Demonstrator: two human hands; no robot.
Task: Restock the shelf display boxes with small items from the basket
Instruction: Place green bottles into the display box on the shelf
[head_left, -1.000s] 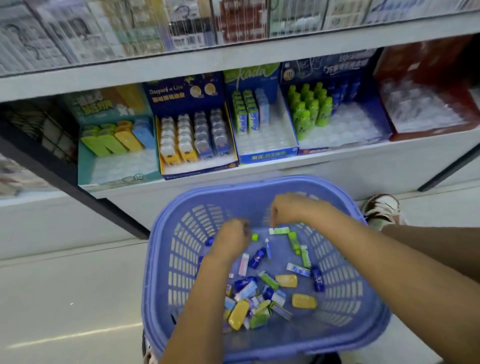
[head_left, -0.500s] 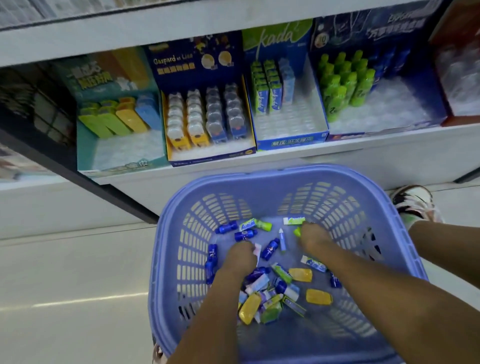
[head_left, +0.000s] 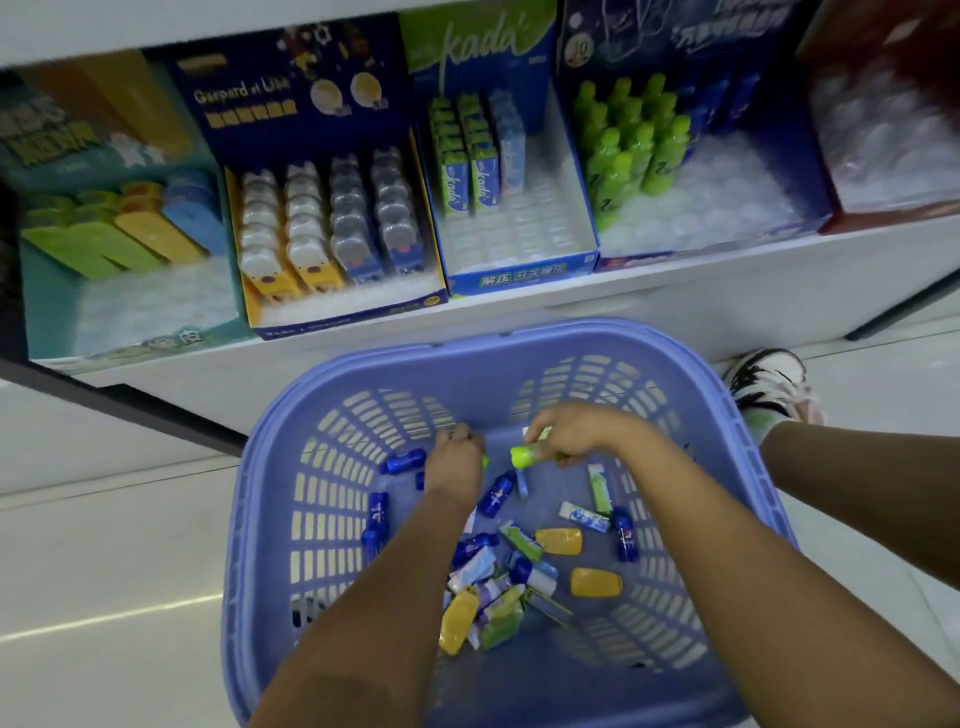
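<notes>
Small items (head_left: 493, 582) lie loose over the floor of the basket (head_left: 509, 335), which sits on the ground just below the shelf (head_left: 675, 312). Among them are blue bottles (head_left: 496, 493), yellow cases (head_left: 558, 540) and slim sticks (head_left: 600, 488), a good many in all.

We have both hands down inside, near the far wall. Our right hand (head_left: 576, 434) has its fingers curled round a green-capped piece (head_left: 523, 456). Our left hand (head_left: 457, 460) is knuckles-up, with a green tip (head_left: 485, 461) poking out beside it. Its fingers are hidden under the hand, so we cannot tell whether they are clamped on anything.

Up on the shelf, the display boxes (head_left: 353, 319) are only part filled. The green bottle box (head_left: 649, 47), the Kada box (head_left: 519, 273) and the teal box (head_left: 156, 343) all show bare front rows. The red box (head_left: 893, 221) seems to hold nothing, though it is blurred.

We judge the restocking well short of done. We are at the picking stage, with most of the load left to place.
</notes>
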